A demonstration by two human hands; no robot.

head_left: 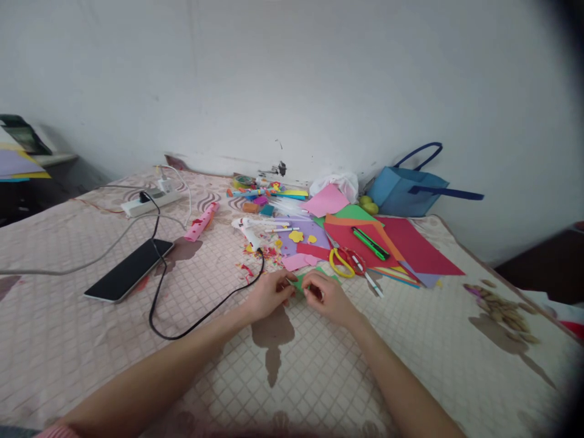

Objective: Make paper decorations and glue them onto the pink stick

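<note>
My left hand (272, 294) and my right hand (329, 296) are close together above the near side of the craft materials. Between their fingertips is a small piece of green paper (299, 283), pinched from both sides and partly hidden by the fingers. Just beyond the hands lie pink paper scraps (297, 261) and yellow-handled scissors (342, 263). A white glue gun (247, 234) rests behind my left hand, its black cord looping to the left. Yellow paper flowers (296, 236) lie on a purple sheet.
At right are red sheets (422, 246), a green cutter (370, 243), a blue bag (408, 190) and a pile of peanuts (502, 313). Leftward lie a black-screened phone (130, 271), a power strip (152, 202) and a pink roll (202, 222). A wall stands behind.
</note>
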